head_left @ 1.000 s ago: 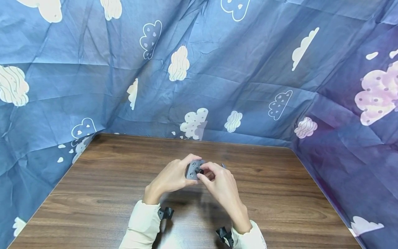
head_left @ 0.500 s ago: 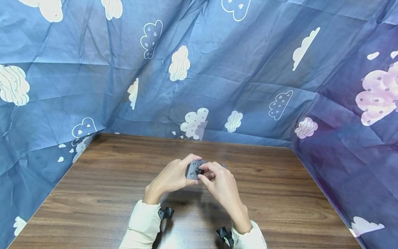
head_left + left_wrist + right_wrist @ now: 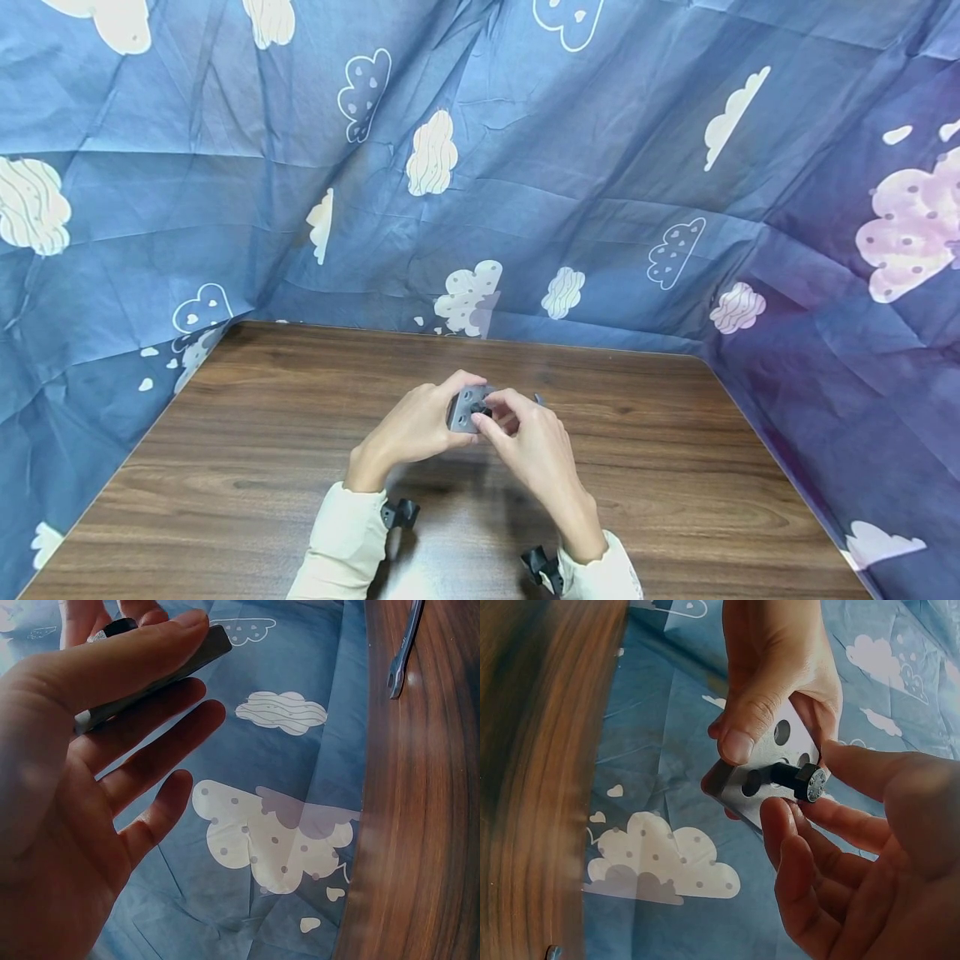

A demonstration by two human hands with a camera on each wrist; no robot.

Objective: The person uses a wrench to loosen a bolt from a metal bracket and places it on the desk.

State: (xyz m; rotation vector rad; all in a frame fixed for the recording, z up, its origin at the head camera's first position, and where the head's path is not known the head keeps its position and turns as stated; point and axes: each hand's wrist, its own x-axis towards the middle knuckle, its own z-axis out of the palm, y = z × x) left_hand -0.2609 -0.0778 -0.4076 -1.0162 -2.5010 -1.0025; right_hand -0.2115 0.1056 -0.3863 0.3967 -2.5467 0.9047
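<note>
A grey metal plate (image 3: 739, 787) with several round holes is held above the table. My left hand (image 3: 416, 423) grips it by opposite edges, thumb nearest me. In the left wrist view, its other fingers (image 3: 161, 761) extend beneath the plate. A black hex bolt (image 3: 789, 777) stands out from one hole, its head facing my right hand (image 3: 536, 446). The thumb and fingers of that hand curl round the bolt head, largely covering it in the head view. How deep the bolt sits cannot be seen.
A wrench (image 3: 401, 660) lies on the wooden table (image 3: 262, 467), its tip just showing beyond my right hand in the head view. Blue cloud-print cloth (image 3: 585, 167) hangs behind the table and along its sides. Black camera mounts (image 3: 401, 514) sit at both wrists.
The right thumb tip has shifted slightly to the left and up around the bolt, with the index fingertip close by. The left hand and the plate stay in place.
</note>
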